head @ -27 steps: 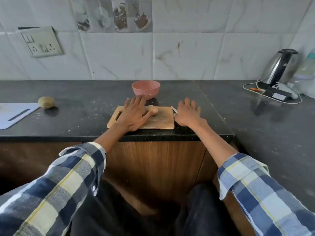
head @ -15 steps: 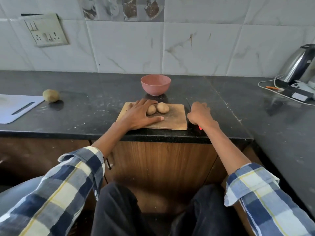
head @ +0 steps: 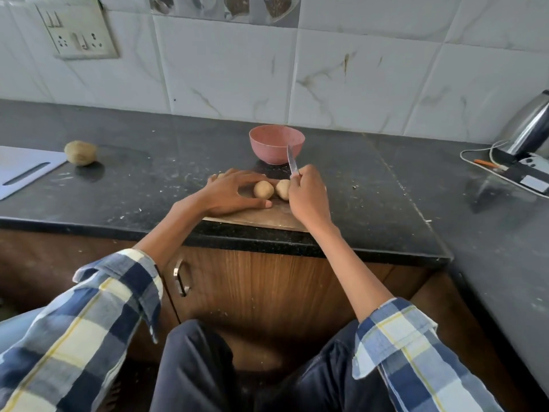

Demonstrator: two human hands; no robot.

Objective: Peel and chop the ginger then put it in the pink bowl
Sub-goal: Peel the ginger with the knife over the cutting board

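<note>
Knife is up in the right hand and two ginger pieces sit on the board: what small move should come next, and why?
Probably bring the knife down to the ginger by the left hand and start peeling. The right hand grips the knife blade-up, both pieces on the wooden board look unpeeled and whole, and the pink bowl shows nothing inside.

bench (head: 371, 185): dark speckled stone, polished, faintly dusty. chopping board (head: 267, 217): bare wood, matt. bowl (head: 273, 144): pink, matt, looks like plastic. knife (head: 292, 162): bright metal blade, glossy. ginger (head: 263, 189): tan skin, dull, slightly rough. wall tiles (head: 225, 69): white marbled, glossy. kettle (head: 531, 126): shiny steel. cabinet door (head: 267, 292): wood grain, satin. sleeves (head: 89, 316): checked woven cloth.
</note>
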